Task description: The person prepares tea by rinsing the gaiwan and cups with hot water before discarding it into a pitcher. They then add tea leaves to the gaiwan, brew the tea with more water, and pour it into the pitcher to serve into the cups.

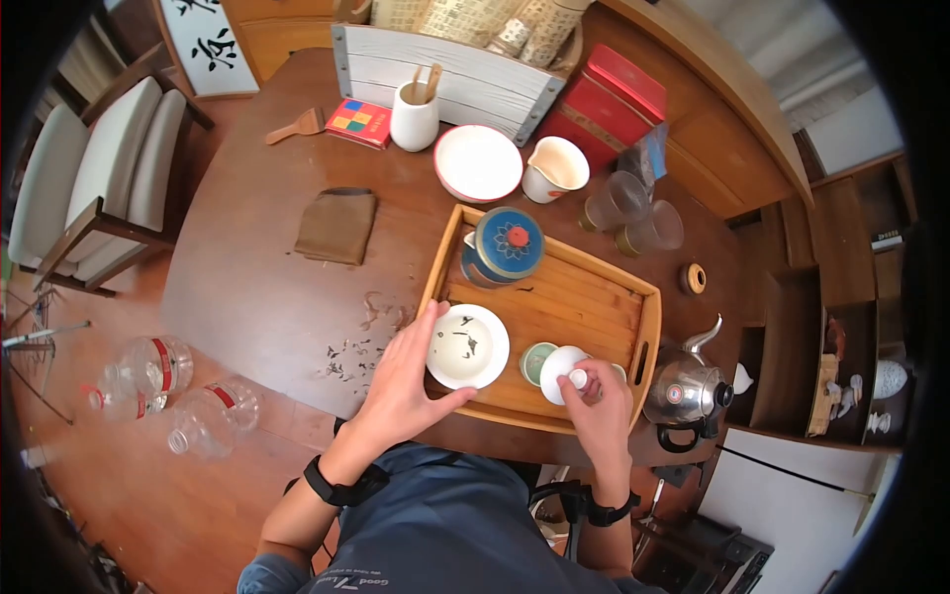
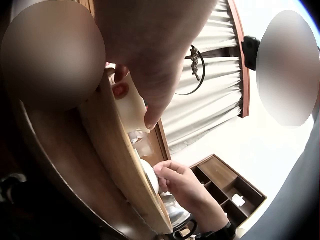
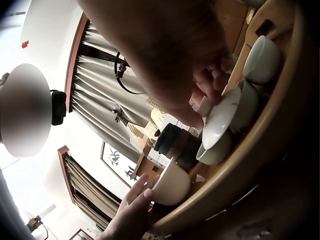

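On the left end of a wooden tray sits a white bowl with several dark tea leaves inside. My left hand lies around its near-left side, fingers stretched along the rim and thumb extended at the near edge. The right hand pinches the knob of a white lid, tilted above small pale green cups. One green cup shows beside the lid in the head view; the lid partly covers the others. Behind the bowl stands a blue lidded canister with a red knob.
A steel kettle stands right of the tray. Behind are a red-rimmed dish, a pitcher, clear cups and a red box. A folded brown cloth and scattered tea leaves lie to the left.
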